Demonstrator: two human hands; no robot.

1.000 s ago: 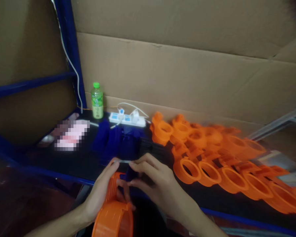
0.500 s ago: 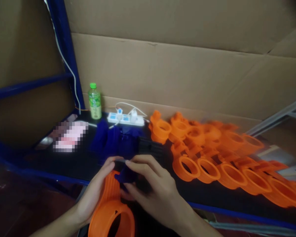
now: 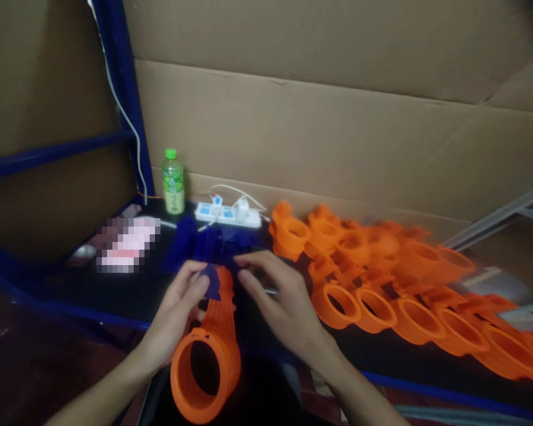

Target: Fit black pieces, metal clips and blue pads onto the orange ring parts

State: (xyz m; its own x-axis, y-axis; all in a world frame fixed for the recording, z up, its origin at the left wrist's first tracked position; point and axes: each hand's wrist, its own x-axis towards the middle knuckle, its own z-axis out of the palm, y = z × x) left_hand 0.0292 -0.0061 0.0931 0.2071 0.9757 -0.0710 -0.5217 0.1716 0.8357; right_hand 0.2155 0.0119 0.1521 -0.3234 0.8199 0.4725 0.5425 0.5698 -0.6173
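My left hand (image 3: 180, 307) is closed around the neck of an orange plastic ring part (image 3: 224, 355), whose round opening faces down toward me. A small dark blue piece (image 3: 212, 283) lies against the neck's upper end, under my left thumb. Just to the right, my right hand (image 3: 288, 302) is apart from the part. Its thumb and index fingertip are bent toward each other with a small gap between them. Below them shows a pale sliver that I cannot identify, and the other fingers are partly hidden.
Several orange ring parts (image 3: 420, 318) stand in two rows along the right of the black tabletop (image 3: 115, 299). Dark blue pieces (image 3: 182, 239) lie behind my hands, near a white power strip (image 3: 228, 214) and a green-capped bottle (image 3: 173, 183). Cardboard (image 3: 315, 130) lines the back.
The orange part has tilted, so its ring now faces me more. My right hand has come off the blue piece and moved right; that piece now sits under my left thumb.
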